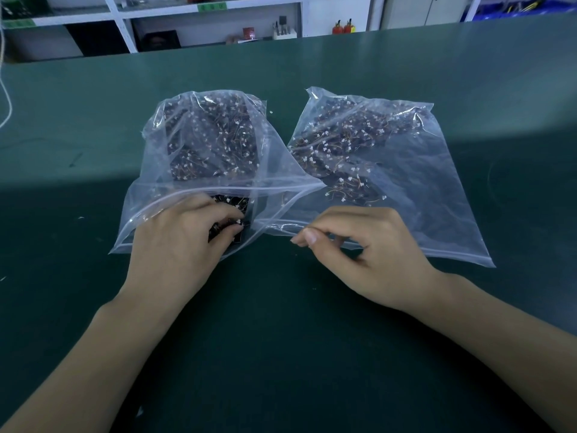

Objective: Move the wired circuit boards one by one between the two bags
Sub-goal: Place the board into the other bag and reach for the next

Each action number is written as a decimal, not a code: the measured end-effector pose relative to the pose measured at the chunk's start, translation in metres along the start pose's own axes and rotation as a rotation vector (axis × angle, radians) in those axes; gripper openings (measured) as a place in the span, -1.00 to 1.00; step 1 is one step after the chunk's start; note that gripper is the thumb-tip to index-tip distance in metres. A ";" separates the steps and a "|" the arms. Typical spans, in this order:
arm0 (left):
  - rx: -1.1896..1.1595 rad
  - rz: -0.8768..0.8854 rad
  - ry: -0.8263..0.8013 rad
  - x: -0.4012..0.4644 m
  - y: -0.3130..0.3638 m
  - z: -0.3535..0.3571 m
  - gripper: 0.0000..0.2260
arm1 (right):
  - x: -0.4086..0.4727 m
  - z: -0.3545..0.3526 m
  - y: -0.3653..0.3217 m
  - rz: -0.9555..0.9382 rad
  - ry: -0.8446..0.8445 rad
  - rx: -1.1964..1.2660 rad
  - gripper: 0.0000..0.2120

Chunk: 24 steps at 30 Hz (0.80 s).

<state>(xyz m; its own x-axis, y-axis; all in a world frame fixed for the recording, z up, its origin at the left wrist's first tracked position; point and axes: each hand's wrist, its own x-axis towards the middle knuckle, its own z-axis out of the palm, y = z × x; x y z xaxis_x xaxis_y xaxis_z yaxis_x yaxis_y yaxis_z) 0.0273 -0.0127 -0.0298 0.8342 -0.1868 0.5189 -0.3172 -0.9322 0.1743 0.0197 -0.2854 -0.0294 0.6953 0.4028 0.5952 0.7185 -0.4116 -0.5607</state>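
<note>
I see two clear zip bags side by side on the green tabletop [312, 354], mouths toward me, inner corners overlapping near the middle. My left hand [178, 245] is in the mouth of the left bag [199, 170], fingers curled round one dark wired board [229, 220] just inside the zip edge. The rest of that bag's boards are heaped toward its far end. My right hand [362, 248] is at the near edge of the right bag [406, 189]; thumb and forefinger are pinched together at the mouth rim, apparently on the plastic, though I can't tell for sure how much it grips. Other fingers are loosely curled. The right bag's boards lie in its far-left half w/ white connectors and thin orange wires; its right part is flat film. Room: wide bare tabletop on both sides of the bags and in front, betw. my forearms; the far edge of the tabletop is well beyond the bags. A white cord [6, 98] hangs at the left edge. Behind is a white shelf unit [125, 29] w/ green label strips, writing too small to read; two small red extinguisher-like items [343, 28] sit by the wall. No legible brand or text on the bags.
</note>
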 end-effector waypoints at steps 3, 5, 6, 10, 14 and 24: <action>0.005 0.036 0.036 0.001 0.000 0.000 -0.92 | 0.000 0.000 0.000 0.008 -0.006 0.002 -0.78; -0.022 0.054 0.084 0.002 0.002 -0.001 -0.93 | 0.000 0.000 0.000 0.017 0.000 0.015 -0.79; -0.039 0.072 0.108 0.002 0.003 -0.001 -0.93 | 0.000 0.000 0.000 0.027 0.006 0.025 -0.79; -0.076 0.207 0.215 0.003 0.013 -0.003 -0.95 | -0.001 0.000 0.002 0.121 0.012 0.072 -0.90; -0.170 0.253 0.301 0.001 0.022 -0.005 -0.91 | 0.000 0.001 0.002 0.210 0.007 0.102 -0.80; -0.570 0.168 0.128 -0.012 0.052 0.002 -0.93 | 0.002 0.004 0.003 0.216 -0.054 0.134 -0.90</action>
<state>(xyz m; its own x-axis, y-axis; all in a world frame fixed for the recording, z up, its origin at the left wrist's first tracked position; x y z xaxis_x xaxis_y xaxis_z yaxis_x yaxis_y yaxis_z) 0.0011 -0.0598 -0.0287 0.7022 -0.2457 0.6683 -0.6611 -0.5735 0.4838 0.0239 -0.2822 -0.0323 0.8306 0.3618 0.4234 0.5464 -0.3827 -0.7449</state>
